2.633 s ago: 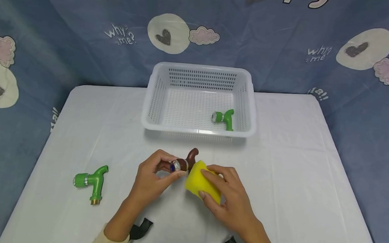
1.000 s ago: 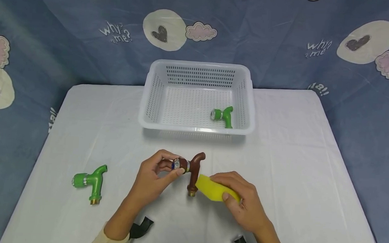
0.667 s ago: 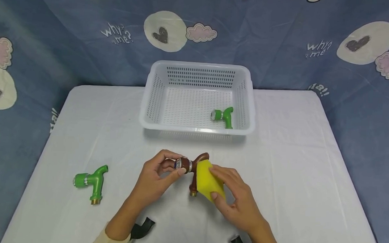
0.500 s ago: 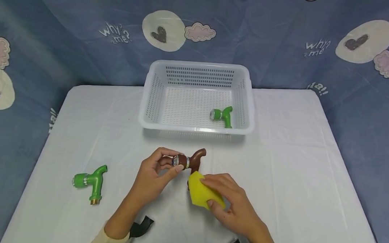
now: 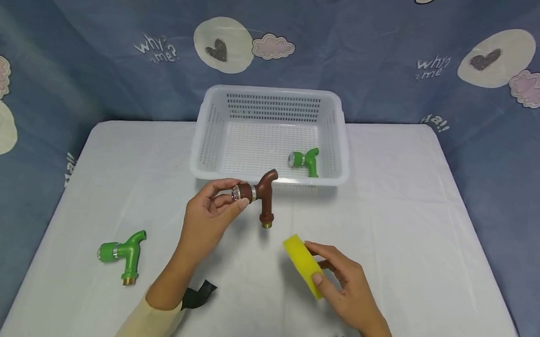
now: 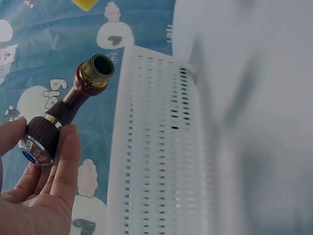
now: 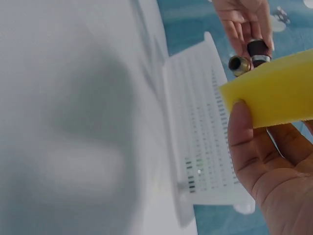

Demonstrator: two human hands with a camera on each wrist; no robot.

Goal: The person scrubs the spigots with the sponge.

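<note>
My left hand (image 5: 209, 221) pinches a brown tap (image 5: 266, 196) by its ribbed knob, thumb on the near side. The tap is held above the table close to the basket's front rim, its spout toward the back and its brass threaded end toward me. In the left wrist view the threaded opening of the brown tap (image 6: 73, 100) shows plainly. My right hand (image 5: 348, 287) grips a yellow sponge (image 5: 303, 265) between thumb and fingers, apart from the tap. The sponge (image 7: 274, 90) hides part of the tap in the right wrist view.
A white perforated basket (image 5: 269, 179) stands at the back of the white-covered table (image 5: 412, 220), with a green tap (image 5: 310, 161) in its right front corner. Another green tap (image 5: 130, 255) lies at the left. A patterned blue cloth (image 5: 347, 56) hangs behind the table.
The sponge has come away from the brown tap, and my right hand has drawn back to the right. My left hand has moved the tap forward, toward the basket.
</note>
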